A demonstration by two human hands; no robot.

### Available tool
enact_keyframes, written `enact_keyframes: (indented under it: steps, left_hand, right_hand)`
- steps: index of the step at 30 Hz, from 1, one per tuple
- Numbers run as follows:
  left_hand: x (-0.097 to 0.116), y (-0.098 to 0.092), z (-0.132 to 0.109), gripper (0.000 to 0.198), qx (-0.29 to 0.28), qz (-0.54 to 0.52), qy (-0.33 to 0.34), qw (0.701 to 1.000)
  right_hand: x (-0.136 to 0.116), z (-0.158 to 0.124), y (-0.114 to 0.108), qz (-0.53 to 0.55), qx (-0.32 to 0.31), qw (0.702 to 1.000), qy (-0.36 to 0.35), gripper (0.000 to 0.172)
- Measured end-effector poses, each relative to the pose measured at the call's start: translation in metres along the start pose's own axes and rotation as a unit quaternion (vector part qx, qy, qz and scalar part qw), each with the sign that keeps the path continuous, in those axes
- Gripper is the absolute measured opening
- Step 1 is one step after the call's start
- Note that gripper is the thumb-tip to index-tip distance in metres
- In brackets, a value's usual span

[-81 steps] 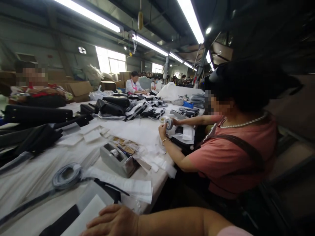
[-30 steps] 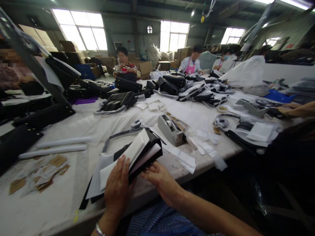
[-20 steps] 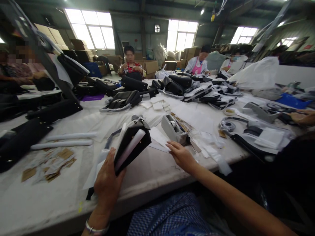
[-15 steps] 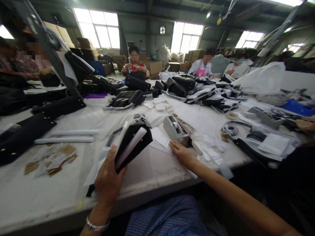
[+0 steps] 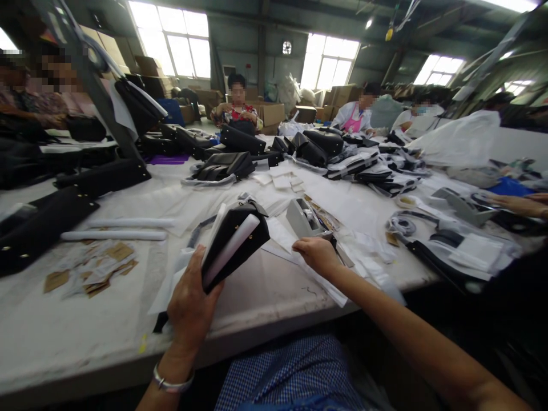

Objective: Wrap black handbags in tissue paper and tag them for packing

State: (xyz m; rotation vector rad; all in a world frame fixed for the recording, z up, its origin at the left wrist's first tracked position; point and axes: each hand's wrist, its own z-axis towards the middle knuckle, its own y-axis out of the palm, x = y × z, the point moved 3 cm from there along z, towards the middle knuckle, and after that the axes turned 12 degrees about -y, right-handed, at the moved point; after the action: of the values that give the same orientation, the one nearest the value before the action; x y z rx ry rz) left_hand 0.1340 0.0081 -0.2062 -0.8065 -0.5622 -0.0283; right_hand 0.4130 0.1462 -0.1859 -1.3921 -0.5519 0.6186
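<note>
My left hand (image 5: pixel 192 308) grips a black handbag (image 5: pixel 252 237) by its near end and holds it tilted up above the table. A white padded strip (image 5: pixel 231 251) runs along the bag's side, and clear plastic wraps its handle. My right hand (image 5: pixel 315 254) has its fingers curled into a pinch over white sheets (image 5: pixel 278 235); what lies between the fingertips is hidden. Just beyond that hand stands a grey tape dispenser (image 5: pixel 306 220).
On the left of the white table (image 5: pixel 257 302) lie white rolls (image 5: pixel 115 235) and small packets with brown cards (image 5: pixel 96 268). Black bags (image 5: pixel 226 165) are heaped across the back. At right is a wrapped bag (image 5: pixel 454 251), near a co-worker's hands (image 5: pixel 518 204). Several people sit around.
My right hand's fingers have gone from lying stretched on the white sheets to a curled pinch. My left hand still holds the handbag at nearly the same tilt. The view has shifted slightly.
</note>
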Motion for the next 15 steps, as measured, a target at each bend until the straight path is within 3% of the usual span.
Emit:
enact_keyframes:
  steps: [3,6,8,11,15]
  left_hand:
    - [-0.001,0.0,0.001,0.091,-0.005,-0.004,-0.015,1.0]
    - [-0.003,-0.001,0.003,0.091,-0.003,-0.001,-0.027,1.0]
    - [-0.004,-0.002,0.003,0.091,-0.001,0.0,-0.032,0.999]
    - [-0.004,-0.003,0.004,0.09,0.001,-0.004,-0.027,1.0]
    - [-0.001,0.0,0.002,0.088,-0.003,-0.008,-0.002,1.0]
  right_hand:
    - [-0.03,-0.002,-0.014,0.066,-0.003,0.997,-0.041,0.021]
    - [-0.056,-0.004,-0.008,0.151,-0.042,0.982,-0.11,0.018]
    - [-0.063,-0.001,0.005,0.175,-0.04,0.976,-0.126,0.023]
    - [-0.065,0.01,0.031,0.176,0.025,0.976,-0.129,0.035]
    - [-0.07,0.029,0.066,0.165,0.027,0.974,-0.152,0.072]
